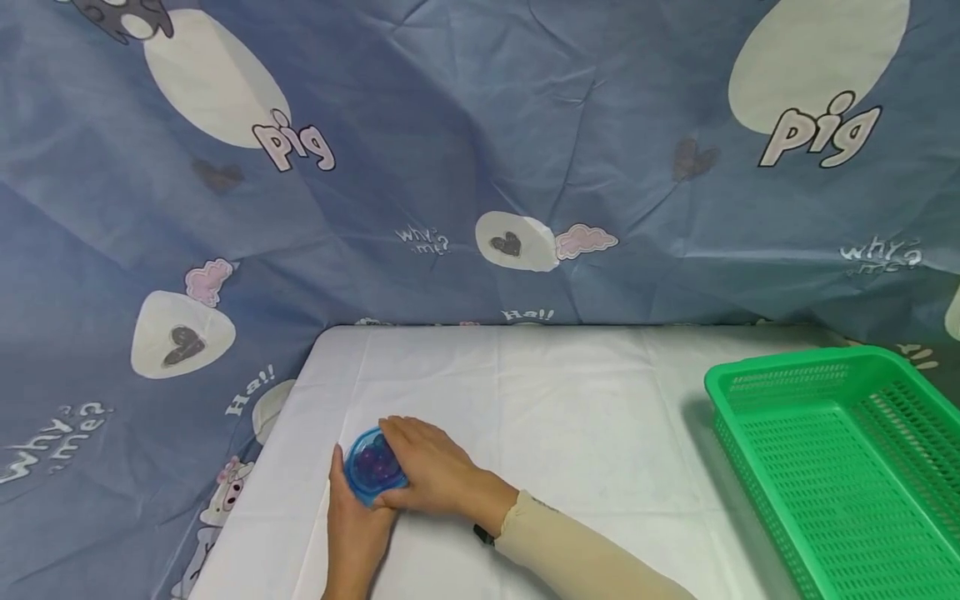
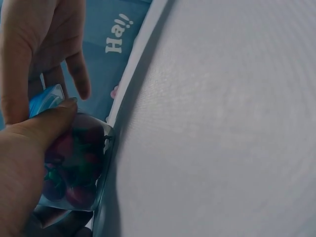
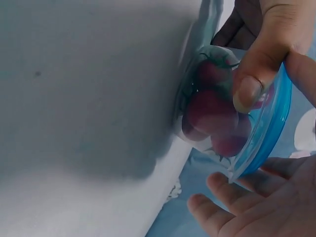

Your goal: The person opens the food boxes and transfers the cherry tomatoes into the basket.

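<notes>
Holding a tub (image 2: 76, 160) of tomatoes (image 3: 212, 111) in the left grip (image 1: 356, 512), stretched the right grip (image 1: 429, 468) wide over its blue lid (image 3: 273, 136).

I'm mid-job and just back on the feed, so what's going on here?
A person is handling a clear container of round red fruit with green stems. The left hand grips it from the side, and the right hand reaches across the blue lid. The lid is on the container, though I can't tell whether it is fully sealed. A green basket stands at the right of the white-covered table.
</notes>
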Motion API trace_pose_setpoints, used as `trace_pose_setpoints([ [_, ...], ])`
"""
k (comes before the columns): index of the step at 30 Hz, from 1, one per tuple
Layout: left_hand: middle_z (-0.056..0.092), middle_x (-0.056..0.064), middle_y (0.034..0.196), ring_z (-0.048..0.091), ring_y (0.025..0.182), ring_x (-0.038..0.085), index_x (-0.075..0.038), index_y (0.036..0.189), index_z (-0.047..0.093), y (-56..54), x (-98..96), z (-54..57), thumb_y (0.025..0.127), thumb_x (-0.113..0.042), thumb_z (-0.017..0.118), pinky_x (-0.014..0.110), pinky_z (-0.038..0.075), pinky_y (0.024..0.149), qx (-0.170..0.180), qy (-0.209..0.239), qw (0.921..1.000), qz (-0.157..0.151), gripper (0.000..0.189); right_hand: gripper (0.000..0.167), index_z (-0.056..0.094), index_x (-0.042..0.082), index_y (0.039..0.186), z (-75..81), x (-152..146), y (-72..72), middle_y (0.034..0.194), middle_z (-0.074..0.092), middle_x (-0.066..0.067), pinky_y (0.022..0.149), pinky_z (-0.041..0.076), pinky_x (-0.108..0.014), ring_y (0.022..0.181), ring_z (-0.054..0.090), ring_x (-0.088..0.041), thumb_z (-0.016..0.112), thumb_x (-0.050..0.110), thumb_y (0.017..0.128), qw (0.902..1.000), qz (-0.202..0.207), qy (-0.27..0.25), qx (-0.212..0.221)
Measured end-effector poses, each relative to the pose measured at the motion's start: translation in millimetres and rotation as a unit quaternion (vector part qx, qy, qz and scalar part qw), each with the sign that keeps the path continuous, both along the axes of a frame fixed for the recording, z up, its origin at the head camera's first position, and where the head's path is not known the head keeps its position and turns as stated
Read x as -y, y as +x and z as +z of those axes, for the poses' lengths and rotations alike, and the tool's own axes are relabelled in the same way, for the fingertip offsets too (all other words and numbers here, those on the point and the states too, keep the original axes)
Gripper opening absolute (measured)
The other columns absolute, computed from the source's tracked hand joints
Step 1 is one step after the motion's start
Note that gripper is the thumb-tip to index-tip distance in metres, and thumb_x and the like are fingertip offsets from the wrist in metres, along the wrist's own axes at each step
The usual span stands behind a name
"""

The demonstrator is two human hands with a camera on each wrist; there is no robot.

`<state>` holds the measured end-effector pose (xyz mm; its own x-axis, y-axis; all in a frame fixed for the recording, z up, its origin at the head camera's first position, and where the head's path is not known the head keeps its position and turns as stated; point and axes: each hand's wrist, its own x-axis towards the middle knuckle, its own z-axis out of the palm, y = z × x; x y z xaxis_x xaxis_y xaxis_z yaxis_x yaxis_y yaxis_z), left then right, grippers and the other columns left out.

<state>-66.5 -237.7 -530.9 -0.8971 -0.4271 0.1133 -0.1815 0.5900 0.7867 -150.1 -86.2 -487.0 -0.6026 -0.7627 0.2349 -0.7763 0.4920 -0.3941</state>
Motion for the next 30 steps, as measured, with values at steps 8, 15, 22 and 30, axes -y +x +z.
trace_pose_setpoints([
  [8, 0.025, 0.032, 0.164, 0.026, 0.150, 0.053, -0.003, 0.166, 0.011, 1.8, 0.5, 1.5, 0.081, -0.020, 0.089, 0.068, 0.025, 0.117, 0.023, 0.009, 0.9997, -0.002, 0.117, 0.105, 0.039, 0.001, 0.158, 1.5, -7.4, -0.9, 0.151, 0.051, -0.013, 0.116, 0.041, -0.036, 0.141, 0.049, -0.025, 0.081, 0.063, 0.084, 0.9992, -0.035, 0.009, -0.018],
  [15, 0.029, 0.031, 0.163, 0.028, 0.149, 0.053, -0.005, 0.165, 0.015, 2.4, -1.7, 0.4, 0.080, -0.017, 0.089, 0.069, 0.026, 0.116, 0.016, 0.012, 0.9998, -0.002, 0.114, 0.103, 0.042, 0.001, 0.156, -0.7, -10.9, -1.0, 0.156, 0.046, -0.016, 0.115, 0.043, -0.037, 0.144, 0.045, -0.028, 0.079, 0.065, 0.084, 0.9994, -0.034, 0.010, 0.001],
  [22, 0.036, 0.033, 0.158, 0.034, 0.146, 0.053, -0.003, 0.163, 0.020, 2.9, -2.8, 1.6, 0.078, -0.020, 0.092, 0.069, 0.029, 0.115, -0.006, 0.000, 1.0000, 0.001, 0.113, 0.103, 0.041, 0.000, 0.156, -4.1, -16.0, -4.2, 0.159, 0.044, -0.018, 0.117, 0.039, -0.038, 0.147, 0.043, -0.029, 0.081, 0.062, 0.084, 0.9992, -0.022, -0.011, 0.031],
  [30, 0.037, 0.032, 0.159, 0.036, 0.146, 0.051, -0.004, 0.164, 0.018, 1.6, -4.3, 1.6, 0.078, -0.024, 0.095, 0.066, 0.030, 0.117, 0.008, 0.000, 0.9999, 0.009, 0.117, 0.097, 0.045, 0.005, 0.151, -9.8, -32.2, -4.0, 0.149, 0.054, -0.007, 0.113, 0.045, -0.035, 0.136, 0.052, -0.024, 0.085, 0.060, 0.082, 0.9952, -0.049, -0.057, 0.063],
])
